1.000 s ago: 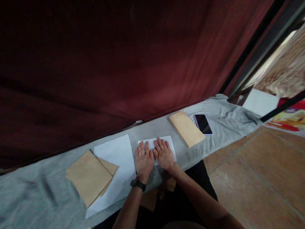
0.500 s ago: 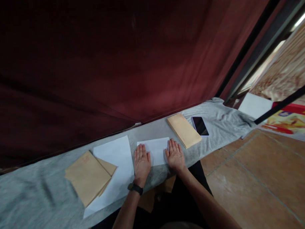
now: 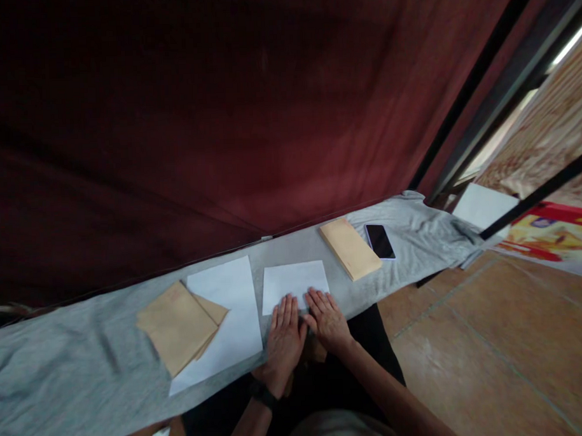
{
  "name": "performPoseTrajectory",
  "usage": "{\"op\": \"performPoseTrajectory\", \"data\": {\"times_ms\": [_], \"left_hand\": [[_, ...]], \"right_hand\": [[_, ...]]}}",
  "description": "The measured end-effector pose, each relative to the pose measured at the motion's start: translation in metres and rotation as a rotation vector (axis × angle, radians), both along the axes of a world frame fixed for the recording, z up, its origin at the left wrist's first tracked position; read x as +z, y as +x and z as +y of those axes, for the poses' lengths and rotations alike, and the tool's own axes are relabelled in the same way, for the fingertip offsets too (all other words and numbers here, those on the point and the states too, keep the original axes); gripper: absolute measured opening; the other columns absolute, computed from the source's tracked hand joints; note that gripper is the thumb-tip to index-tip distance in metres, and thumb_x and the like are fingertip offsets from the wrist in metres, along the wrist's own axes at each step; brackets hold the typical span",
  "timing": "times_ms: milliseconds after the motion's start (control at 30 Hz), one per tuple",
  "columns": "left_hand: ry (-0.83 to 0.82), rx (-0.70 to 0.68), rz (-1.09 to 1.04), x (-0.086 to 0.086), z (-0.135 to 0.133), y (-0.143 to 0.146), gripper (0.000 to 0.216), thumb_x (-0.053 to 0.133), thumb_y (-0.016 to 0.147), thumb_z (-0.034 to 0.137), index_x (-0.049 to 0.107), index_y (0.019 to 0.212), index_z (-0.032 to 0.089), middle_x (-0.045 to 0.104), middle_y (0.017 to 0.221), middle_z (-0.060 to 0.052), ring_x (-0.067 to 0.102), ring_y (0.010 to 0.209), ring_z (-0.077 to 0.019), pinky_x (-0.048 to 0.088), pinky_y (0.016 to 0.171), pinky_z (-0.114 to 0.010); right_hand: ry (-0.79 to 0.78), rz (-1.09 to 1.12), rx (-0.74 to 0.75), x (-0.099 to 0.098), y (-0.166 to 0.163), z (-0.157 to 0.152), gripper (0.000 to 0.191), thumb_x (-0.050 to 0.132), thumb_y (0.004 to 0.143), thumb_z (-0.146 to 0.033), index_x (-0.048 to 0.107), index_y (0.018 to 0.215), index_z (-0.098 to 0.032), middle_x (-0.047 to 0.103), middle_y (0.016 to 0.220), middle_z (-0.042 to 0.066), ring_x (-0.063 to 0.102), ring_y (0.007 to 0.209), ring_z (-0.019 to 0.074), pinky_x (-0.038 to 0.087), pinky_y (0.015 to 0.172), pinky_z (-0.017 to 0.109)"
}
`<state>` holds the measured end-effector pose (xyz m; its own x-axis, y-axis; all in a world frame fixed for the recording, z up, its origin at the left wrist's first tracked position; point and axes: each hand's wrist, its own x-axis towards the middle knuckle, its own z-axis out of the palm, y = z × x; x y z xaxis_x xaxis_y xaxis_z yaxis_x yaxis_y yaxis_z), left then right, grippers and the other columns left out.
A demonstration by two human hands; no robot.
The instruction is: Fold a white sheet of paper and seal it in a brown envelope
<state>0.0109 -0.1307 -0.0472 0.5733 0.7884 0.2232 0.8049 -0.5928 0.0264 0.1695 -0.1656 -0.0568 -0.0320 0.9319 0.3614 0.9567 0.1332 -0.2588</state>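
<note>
A folded sheet of white paper (image 3: 293, 278) lies flat on the grey cloth in front of me. My left hand (image 3: 284, 329) rests with outstretched fingers on its near edge, towards the left. Beside it, my right hand (image 3: 326, 315) lies flat, fingertips on the paper's near right part. The two thumbs almost meet; whether they touch I cannot tell. Left of the paper is a larger white sheet (image 3: 241, 309), partly covered by several brown envelopes (image 3: 180, 327). To the right lies a stack of brown envelopes (image 3: 350, 248).
A phone (image 3: 380, 241) lies right of the envelope stack. Grey cloth (image 3: 62, 366) covers the narrow bench, which runs along a dark red curtain (image 3: 269, 149). A black bar (image 3: 538, 196) and a colourful printed box (image 3: 554, 234) are at the far right, above the tiled floor.
Both hands have slid inward and towards me, from the paper's left and right sides to its near edge. The folded paper now shows more of its surface.
</note>
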Motion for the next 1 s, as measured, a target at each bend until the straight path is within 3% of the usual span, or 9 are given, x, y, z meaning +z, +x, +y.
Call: {"op": "performPoseTrajectory", "data": {"times_ms": [233, 467, 767, 1000], "left_hand": [[0.073, 0.009, -0.023, -0.004, -0.002, -0.005, 0.058, 0.042, 0.1, 0.04, 0.043, 0.15, 0.011, 0.04, 0.157, -0.018, 0.035, 0.147, -0.0298, 0.032, 0.119, -0.049], [0.121, -0.021, -0.062, -0.012, 0.005, -0.007, 0.054, 0.041, 0.099, 0.039, 0.046, 0.148, 0.017, 0.041, 0.157, -0.016, 0.035, 0.147, -0.0309, 0.033, 0.117, -0.053], [0.193, -0.189, 0.023, -0.008, 0.008, -0.014, 0.048, 0.04, 0.089, 0.014, 0.067, 0.128, 0.025, 0.053, 0.149, -0.007, 0.032, 0.148, -0.0321, 0.035, 0.115, -0.06], [0.225, -0.207, 0.064, -0.009, 0.01, -0.013, 0.047, 0.042, 0.085, 0.01, 0.072, 0.118, 0.024, 0.054, 0.148, -0.008, 0.028, 0.149, -0.0358, 0.035, 0.114, -0.064]], "right_hand": [[0.071, -0.055, -0.038, -0.006, 0.026, -0.014, 0.053, 0.041, 0.105, -0.039, 0.043, 0.15, -0.012, 0.05, 0.15, 0.014, 0.045, 0.14, 0.0245, 0.03, 0.119, 0.043], [0.087, -0.036, -0.104, -0.009, 0.014, -0.004, 0.052, 0.045, 0.102, -0.041, 0.05, 0.145, -0.011, 0.053, 0.148, 0.015, 0.047, 0.138, 0.0291, 0.031, 0.118, 0.049], [-0.014, 0.086, -0.013, -0.001, -0.004, 0.015, 0.048, 0.047, 0.102, -0.045, 0.052, 0.145, -0.023, 0.052, 0.15, 0.011, 0.048, 0.137, 0.0271, 0.037, 0.115, 0.051], [0.005, 0.08, 0.005, -0.004, -0.001, 0.016, 0.049, 0.047, 0.102, -0.044, 0.05, 0.146, -0.022, 0.048, 0.153, 0.011, 0.046, 0.139, 0.0275, 0.037, 0.116, 0.05]]}}
